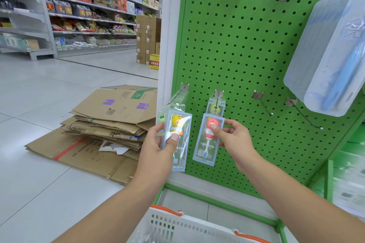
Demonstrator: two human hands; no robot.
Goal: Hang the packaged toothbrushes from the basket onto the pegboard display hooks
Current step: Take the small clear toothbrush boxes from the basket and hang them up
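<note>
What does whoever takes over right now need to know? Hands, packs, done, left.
Left hand: grips the clear plastic toothbrush pack with the yellow duck figure, its hang tab at the far-left lower hook; whether it is threaded on is blurred.
Right hand: pinches the clear pack with the pink figure, below the second lower hook.
Done: one pack with a yellow-green figure already hangs on that second hook.
Left: seat both held packs, then fill the two bare lower hooks to the right on the green pegboard. The white plastic basket with orange handles sits below; its contents are not readable.
</note>
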